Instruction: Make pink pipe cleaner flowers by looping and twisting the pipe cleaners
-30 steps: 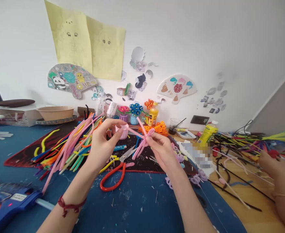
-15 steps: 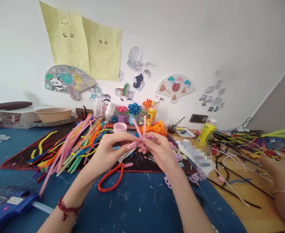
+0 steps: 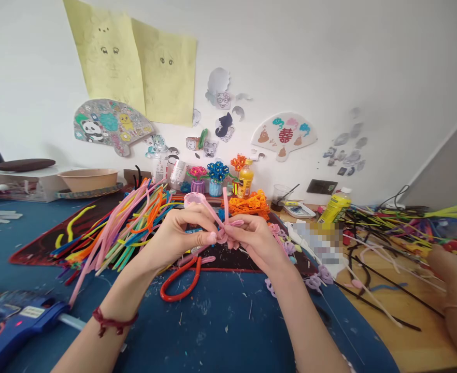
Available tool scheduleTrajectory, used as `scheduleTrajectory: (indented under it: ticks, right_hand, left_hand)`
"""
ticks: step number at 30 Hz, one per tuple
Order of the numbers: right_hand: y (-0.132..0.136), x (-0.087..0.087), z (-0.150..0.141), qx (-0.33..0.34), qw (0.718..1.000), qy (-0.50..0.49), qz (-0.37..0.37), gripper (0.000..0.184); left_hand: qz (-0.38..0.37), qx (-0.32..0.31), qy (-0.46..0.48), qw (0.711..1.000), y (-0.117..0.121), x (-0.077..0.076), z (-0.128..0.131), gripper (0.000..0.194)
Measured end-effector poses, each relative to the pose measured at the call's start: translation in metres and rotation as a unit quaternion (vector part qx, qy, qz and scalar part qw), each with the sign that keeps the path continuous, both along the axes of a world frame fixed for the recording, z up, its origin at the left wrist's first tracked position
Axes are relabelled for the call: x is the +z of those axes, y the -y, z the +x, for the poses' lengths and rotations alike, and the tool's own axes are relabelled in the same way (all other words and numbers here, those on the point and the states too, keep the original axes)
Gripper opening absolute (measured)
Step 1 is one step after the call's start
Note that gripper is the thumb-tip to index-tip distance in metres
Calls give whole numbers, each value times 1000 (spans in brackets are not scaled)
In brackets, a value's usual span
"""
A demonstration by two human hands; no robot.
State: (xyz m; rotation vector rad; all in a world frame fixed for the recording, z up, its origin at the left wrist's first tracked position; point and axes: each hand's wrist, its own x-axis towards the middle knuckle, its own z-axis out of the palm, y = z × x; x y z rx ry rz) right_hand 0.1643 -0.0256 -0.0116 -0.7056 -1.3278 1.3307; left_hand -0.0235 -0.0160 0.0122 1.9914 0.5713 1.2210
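Observation:
A looped pink pipe cleaner (image 3: 226,208) is held up between my two hands, its loops gathered at the middle and two straight ends pointing upward. My left hand (image 3: 191,230) is closed, thumb and index finger pinching the piece from the left. On the right side, my right hand (image 3: 256,239) grips the loops between thumb and fingers. Below my left hand lies a pair of red-handled scissors (image 3: 174,296), its blades mostly hidden by the hand. A pink roll of tape (image 3: 194,198) stands behind my left fingers, partly covered.
Many coloured pipe cleaners (image 3: 108,233) lie on the dark mat at left. A blue glue gun (image 3: 30,324) sits front left. Orange pipe-cleaner pieces (image 3: 250,204) and a yellow bottle (image 3: 334,207) stand behind. Another person's hand (image 3: 452,274) is at far right.
My left fingers have moved in to the middle of the pink piece, and one upright end now leans further left. The view has shifted slightly.

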Motion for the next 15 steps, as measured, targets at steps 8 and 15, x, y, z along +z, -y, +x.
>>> scheduleTrajectory:
  ticks: [8,15]
  right_hand:
    - [-2,-4,1,43,999,17,10,13]
    - [-2,-5,0,72,997,-8,6,20]
  left_hand:
    - [65,59,-88,992,4,5,0,27]
    - [38,52,-92,994,6,5,0,22]
